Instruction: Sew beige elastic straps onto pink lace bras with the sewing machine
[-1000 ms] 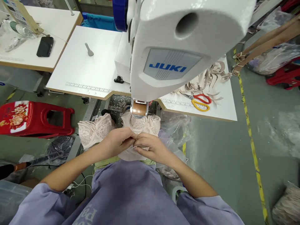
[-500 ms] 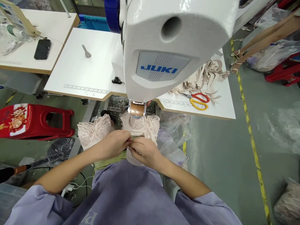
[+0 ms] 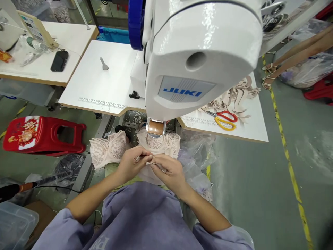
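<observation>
A pale pink lace bra (image 3: 170, 145) hangs below the head of a white sewing machine (image 3: 205, 38), partly hidden by the machine's front end. My left hand (image 3: 134, 162) pinches a thin edge of its fabric between thumb and fingers. Close beside it, my right hand (image 3: 169, 170) pinches the same edge, the fingertips of both hands almost touching. The exact piece between the fingertips is small and partly covered. More lace bras (image 3: 108, 150) lie stacked just left of my hands.
Scissors with red and yellow handles (image 3: 225, 119) lie on the right table part, near a heap of beige strips (image 3: 236, 95). A red stool (image 3: 47, 135) stands at left. A phone (image 3: 59, 61) rests on the neighbouring table. Another person's legs (image 3: 293, 53) show at upper right.
My view has shifted, so the scene sits lower and to the right. Both hands have kept their pinch on the fabric, and the left fingers have changed position slightly.
</observation>
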Tool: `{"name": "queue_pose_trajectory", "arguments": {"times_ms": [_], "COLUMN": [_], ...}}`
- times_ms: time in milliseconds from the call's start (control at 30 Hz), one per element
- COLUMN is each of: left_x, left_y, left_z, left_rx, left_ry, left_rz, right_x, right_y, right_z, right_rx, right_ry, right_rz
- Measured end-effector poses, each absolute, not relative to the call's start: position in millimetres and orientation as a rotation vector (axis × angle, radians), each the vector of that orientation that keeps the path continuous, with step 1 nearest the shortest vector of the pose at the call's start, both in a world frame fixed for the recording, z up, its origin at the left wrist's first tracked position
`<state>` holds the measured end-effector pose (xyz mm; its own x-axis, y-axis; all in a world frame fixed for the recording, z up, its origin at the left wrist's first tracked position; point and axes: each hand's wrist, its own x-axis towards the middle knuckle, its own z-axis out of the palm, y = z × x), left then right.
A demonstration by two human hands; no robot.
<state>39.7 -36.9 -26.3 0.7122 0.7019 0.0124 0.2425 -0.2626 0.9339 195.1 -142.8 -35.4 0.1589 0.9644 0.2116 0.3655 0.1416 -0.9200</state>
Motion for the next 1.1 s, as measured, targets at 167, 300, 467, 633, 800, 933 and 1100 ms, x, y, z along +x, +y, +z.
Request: {"name": "queue_pose_trajectory", "arguments": {"times_ms": [167, 300, 467, 633, 800, 933, 1100], "left_x": [39.9, 41.7, 41.8, 43.1, 44.7, 45.9, 49.2], "left_y": [-32.4, -32.2, -29.6, -22.7, -20.2, -20.0, -14.7], "left_z": [-27.6, -27.9, -18.7, -7.5, -3.6, -2.4, -1.3], "left_rx": [1.981, 1.970, 2.153, 2.371, 2.350, 2.271, 2.177], "left_ry": [0.687, 0.672, 0.654, 0.489, 0.494, 0.504, 0.519], "left_rz": [0.651, 0.687, 0.732, 0.767, 0.705, 0.653, 0.555], "right_x": [195.4, 200.0, 220.2, 232.9, 238.9, 242.4, 242.5], "right_y": [-139.8, -136.4, -129.1, -120.4, -117.4, -117.9, -119.0], "right_z": [-34.3, -33.7, -26.0, -7.9, 6.9, 6.5, 4.3], "right_rx": [-1.441, -1.484, -1.689, -1.660, -1.572, -1.553, -1.589], "right_ry": [-1.315, -1.215, -1.290, -1.480, -1.413, -1.433, -1.529], "right_rz": [0.750, 0.775, 0.672, 0.892, 1.164, 1.212, 1.092]}}
